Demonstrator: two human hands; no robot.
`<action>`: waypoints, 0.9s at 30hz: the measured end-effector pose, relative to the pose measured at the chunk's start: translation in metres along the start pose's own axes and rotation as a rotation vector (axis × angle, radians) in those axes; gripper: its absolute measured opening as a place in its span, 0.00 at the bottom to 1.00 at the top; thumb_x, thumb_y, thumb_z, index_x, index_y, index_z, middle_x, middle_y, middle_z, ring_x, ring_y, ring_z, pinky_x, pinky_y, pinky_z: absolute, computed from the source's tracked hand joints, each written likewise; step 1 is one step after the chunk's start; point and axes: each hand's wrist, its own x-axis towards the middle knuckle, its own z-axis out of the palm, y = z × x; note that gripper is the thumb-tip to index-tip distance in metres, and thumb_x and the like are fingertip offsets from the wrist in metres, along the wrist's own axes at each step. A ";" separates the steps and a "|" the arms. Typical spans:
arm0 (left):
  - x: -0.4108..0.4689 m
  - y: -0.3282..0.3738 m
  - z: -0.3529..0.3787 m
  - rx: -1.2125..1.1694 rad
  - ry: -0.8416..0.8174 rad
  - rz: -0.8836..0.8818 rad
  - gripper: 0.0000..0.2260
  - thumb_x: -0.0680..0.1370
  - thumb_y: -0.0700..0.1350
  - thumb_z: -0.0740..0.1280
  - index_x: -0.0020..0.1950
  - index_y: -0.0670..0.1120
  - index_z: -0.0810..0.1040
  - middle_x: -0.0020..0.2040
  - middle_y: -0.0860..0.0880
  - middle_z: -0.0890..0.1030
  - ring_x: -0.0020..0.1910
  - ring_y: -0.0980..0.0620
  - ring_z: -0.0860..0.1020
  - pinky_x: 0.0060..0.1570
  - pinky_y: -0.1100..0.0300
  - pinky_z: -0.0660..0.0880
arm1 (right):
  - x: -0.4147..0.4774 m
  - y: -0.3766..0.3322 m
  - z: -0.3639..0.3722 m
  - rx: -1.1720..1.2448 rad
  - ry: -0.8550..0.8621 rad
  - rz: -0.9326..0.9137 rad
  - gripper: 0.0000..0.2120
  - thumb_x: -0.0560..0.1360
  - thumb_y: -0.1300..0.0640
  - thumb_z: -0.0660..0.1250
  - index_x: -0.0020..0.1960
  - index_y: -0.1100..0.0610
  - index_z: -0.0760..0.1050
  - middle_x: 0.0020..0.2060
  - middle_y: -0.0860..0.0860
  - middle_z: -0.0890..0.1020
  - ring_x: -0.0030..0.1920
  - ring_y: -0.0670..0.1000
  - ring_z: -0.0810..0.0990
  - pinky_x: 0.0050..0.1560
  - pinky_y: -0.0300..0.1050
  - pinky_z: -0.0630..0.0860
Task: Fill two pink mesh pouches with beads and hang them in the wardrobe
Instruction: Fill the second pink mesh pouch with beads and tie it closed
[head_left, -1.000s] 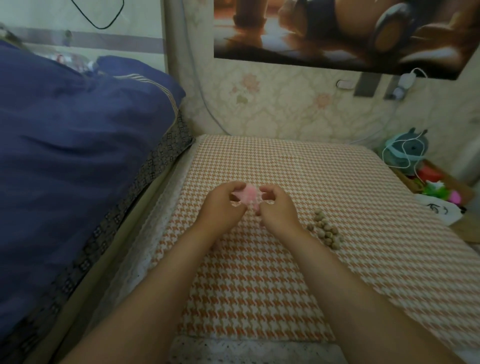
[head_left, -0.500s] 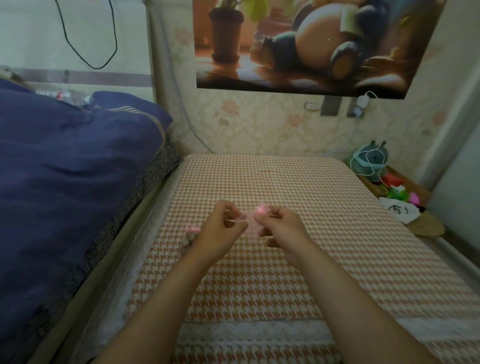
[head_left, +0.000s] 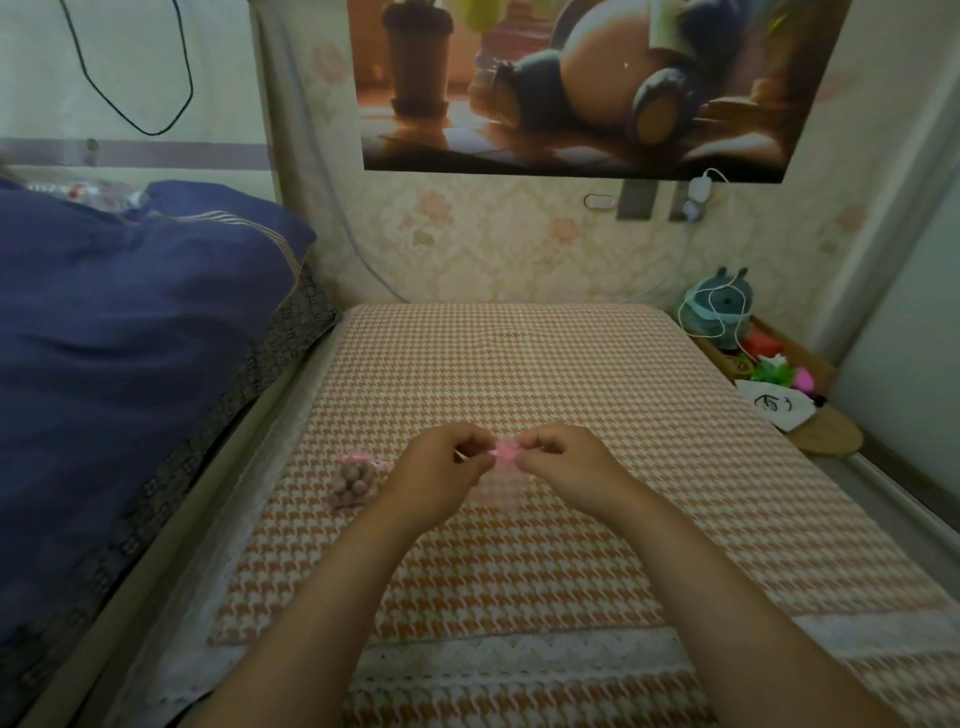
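Observation:
Both hands hold a small pink mesh pouch (head_left: 503, 457) just above the orange-and-white houndstooth mat (head_left: 571, 374). My left hand (head_left: 441, 473) pinches the gathered top of the pouch from the left, and my right hand (head_left: 571, 467) pinches it from the right. Its sheer body hangs below my fingers, and I cannot tell what is inside. A second pink mesh pouch (head_left: 354, 480), full of brownish beads and drawn closed at its top, lies on the mat just left of my left hand.
A blue quilt (head_left: 130, 332) is heaped on the bed to the left. The papered wall with a poster (head_left: 571, 83) stands behind the mat. At the right edge sit a plush toy (head_left: 719, 312), a white cable and small colourful items (head_left: 779, 369).
The view has tilted up and back. The loose beads seen to the right of my hands a second ago are out of sight, and the filled pouch on the left has come into view.

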 end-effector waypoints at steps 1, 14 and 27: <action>0.001 0.000 0.001 0.021 -0.014 0.013 0.03 0.77 0.45 0.70 0.50 0.52 0.81 0.41 0.55 0.81 0.40 0.55 0.80 0.41 0.61 0.77 | 0.001 0.000 -0.003 0.028 0.004 0.019 0.09 0.76 0.49 0.68 0.49 0.53 0.85 0.49 0.54 0.84 0.52 0.55 0.82 0.57 0.56 0.78; 0.011 0.000 0.019 0.161 0.056 0.089 0.11 0.76 0.44 0.69 0.58 0.54 0.77 0.52 0.56 0.73 0.46 0.57 0.74 0.47 0.65 0.70 | 0.019 0.018 -0.015 -0.033 -0.022 0.057 0.03 0.72 0.56 0.76 0.45 0.52 0.87 0.40 0.49 0.87 0.44 0.49 0.85 0.51 0.49 0.82; 0.015 0.000 0.019 -0.069 0.033 -0.179 0.09 0.73 0.41 0.70 0.35 0.53 0.81 0.32 0.50 0.84 0.33 0.50 0.84 0.39 0.49 0.83 | 0.024 0.014 0.002 0.066 0.001 0.043 0.03 0.75 0.60 0.72 0.44 0.58 0.85 0.38 0.60 0.85 0.32 0.48 0.80 0.34 0.37 0.77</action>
